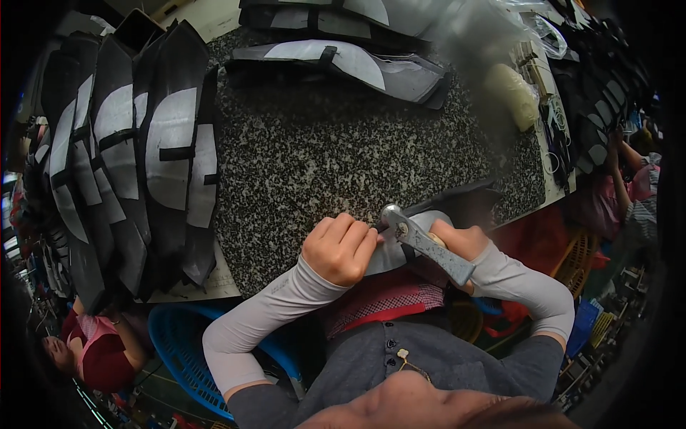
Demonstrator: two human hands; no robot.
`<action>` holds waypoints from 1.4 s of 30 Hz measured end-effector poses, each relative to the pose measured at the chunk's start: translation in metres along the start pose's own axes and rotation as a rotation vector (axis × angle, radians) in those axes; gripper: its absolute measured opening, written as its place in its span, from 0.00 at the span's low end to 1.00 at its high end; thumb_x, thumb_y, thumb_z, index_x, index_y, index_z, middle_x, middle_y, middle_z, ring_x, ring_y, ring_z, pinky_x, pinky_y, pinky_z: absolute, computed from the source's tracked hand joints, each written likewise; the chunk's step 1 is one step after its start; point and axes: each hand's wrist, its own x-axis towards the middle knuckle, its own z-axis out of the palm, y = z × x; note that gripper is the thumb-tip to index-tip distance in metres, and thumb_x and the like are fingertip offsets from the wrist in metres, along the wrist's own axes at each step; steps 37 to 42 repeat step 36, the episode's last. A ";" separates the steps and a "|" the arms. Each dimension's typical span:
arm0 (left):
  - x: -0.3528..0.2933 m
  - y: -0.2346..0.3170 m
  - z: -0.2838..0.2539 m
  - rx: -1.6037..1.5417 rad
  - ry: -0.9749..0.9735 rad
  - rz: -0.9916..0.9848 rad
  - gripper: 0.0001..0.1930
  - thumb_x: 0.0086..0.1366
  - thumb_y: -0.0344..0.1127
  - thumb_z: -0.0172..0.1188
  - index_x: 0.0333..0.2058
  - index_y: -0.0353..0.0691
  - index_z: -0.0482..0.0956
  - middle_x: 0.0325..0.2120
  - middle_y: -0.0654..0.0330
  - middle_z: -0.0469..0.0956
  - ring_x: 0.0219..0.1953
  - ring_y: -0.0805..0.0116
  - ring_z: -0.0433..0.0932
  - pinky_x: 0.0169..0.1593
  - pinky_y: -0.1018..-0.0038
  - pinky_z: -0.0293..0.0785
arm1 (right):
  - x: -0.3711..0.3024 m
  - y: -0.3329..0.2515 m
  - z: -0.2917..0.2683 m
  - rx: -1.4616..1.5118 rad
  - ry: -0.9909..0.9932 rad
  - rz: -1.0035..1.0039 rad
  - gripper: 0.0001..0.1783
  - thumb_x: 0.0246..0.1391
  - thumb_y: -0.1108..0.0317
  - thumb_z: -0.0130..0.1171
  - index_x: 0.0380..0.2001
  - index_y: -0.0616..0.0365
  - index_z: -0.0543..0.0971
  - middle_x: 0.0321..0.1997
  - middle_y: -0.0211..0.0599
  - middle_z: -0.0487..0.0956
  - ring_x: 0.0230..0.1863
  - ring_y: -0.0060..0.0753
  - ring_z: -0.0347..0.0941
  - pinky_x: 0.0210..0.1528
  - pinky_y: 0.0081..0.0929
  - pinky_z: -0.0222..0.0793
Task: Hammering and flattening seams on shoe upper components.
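My right hand (pixel 464 247) is closed around the pale wooden handle of a hammer (pixel 432 250), whose grey metal head has a rounded face pointing to the left. Below the hammer, at the near edge of the worktop, lies a curved black and light-grey panel (pixel 386 259) with a black strap. My left hand (pixel 339 247) has its fingers curled and pressed together at the left end of this panel, close to the hammer's round face. The fingertips are partly hidden, and the hammer covers part of the panel.
The worktop (pixel 300 157) is speckled black and white. Similar panels stand in a row (pixel 171 150) on the left, and others lie at the far side (pixel 336 61). A yellowish wrapped bundle (pixel 513 96) sits at right. Below left is a blue basket (pixel 189 350). Co-workers are at both sides.
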 end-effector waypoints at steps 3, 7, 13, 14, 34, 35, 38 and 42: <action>-0.007 0.003 0.000 0.068 0.020 0.039 0.10 0.48 0.31 0.68 0.30 0.33 0.82 0.23 0.62 0.76 0.25 0.67 0.74 0.25 0.73 0.68 | -0.002 -0.018 -0.013 0.205 0.187 -0.040 0.10 0.57 0.63 0.56 0.37 0.54 0.68 0.25 0.47 0.75 0.31 0.57 0.76 0.30 0.32 0.69; -0.007 -0.007 -0.010 -0.154 -0.039 -0.134 0.09 0.46 0.32 0.70 0.27 0.38 0.81 0.22 0.63 0.76 0.25 0.66 0.76 0.26 0.73 0.71 | -0.002 -0.003 0.014 0.034 -0.003 0.089 0.10 0.61 0.61 0.54 0.38 0.54 0.68 0.25 0.45 0.75 0.29 0.56 0.76 0.29 0.34 0.69; -0.013 -0.003 -0.016 -0.070 -0.058 -0.131 0.08 0.46 0.31 0.70 0.27 0.41 0.81 0.21 0.64 0.75 0.24 0.67 0.75 0.25 0.73 0.71 | 0.005 -0.025 -0.017 0.139 0.135 -0.020 0.10 0.58 0.65 0.52 0.40 0.56 0.67 0.25 0.46 0.73 0.30 0.57 0.74 0.30 0.33 0.68; -0.012 -0.003 -0.016 -0.042 -0.048 -0.104 0.08 0.47 0.31 0.70 0.27 0.41 0.81 0.21 0.65 0.75 0.23 0.67 0.76 0.24 0.74 0.71 | 0.003 -0.031 -0.016 0.226 0.096 -0.035 0.11 0.55 0.69 0.54 0.40 0.58 0.67 0.24 0.47 0.72 0.30 0.60 0.73 0.30 0.36 0.67; 0.030 0.002 0.020 -0.137 -0.064 -0.043 0.05 0.49 0.30 0.68 0.26 0.41 0.81 0.22 0.64 0.74 0.27 0.66 0.74 0.27 0.74 0.72 | -0.022 0.015 -0.026 0.005 0.272 0.029 0.10 0.63 0.65 0.51 0.43 0.59 0.67 0.22 0.36 0.69 0.25 0.31 0.67 0.30 0.28 0.63; 0.028 0.003 0.020 -0.087 -0.035 -0.015 0.05 0.49 0.30 0.68 0.26 0.41 0.81 0.22 0.64 0.74 0.27 0.66 0.74 0.27 0.74 0.73 | -0.023 0.011 -0.023 0.098 0.239 0.016 0.11 0.63 0.64 0.52 0.43 0.58 0.68 0.24 0.39 0.72 0.28 0.36 0.72 0.31 0.29 0.65; 0.026 0.004 0.020 -0.089 -0.042 -0.018 0.05 0.49 0.30 0.68 0.26 0.41 0.81 0.22 0.64 0.74 0.27 0.66 0.74 0.27 0.74 0.73 | -0.023 0.009 -0.020 0.191 0.206 0.003 0.12 0.63 0.63 0.53 0.43 0.57 0.68 0.26 0.43 0.75 0.32 0.42 0.78 0.32 0.31 0.67; 0.026 0.004 0.020 -0.089 -0.042 -0.018 0.05 0.49 0.30 0.68 0.26 0.41 0.81 0.22 0.64 0.74 0.27 0.66 0.74 0.27 0.74 0.73 | -0.023 0.009 -0.020 0.191 0.206 0.003 0.12 0.63 0.63 0.53 0.43 0.57 0.68 0.26 0.43 0.75 0.32 0.42 0.78 0.32 0.31 0.67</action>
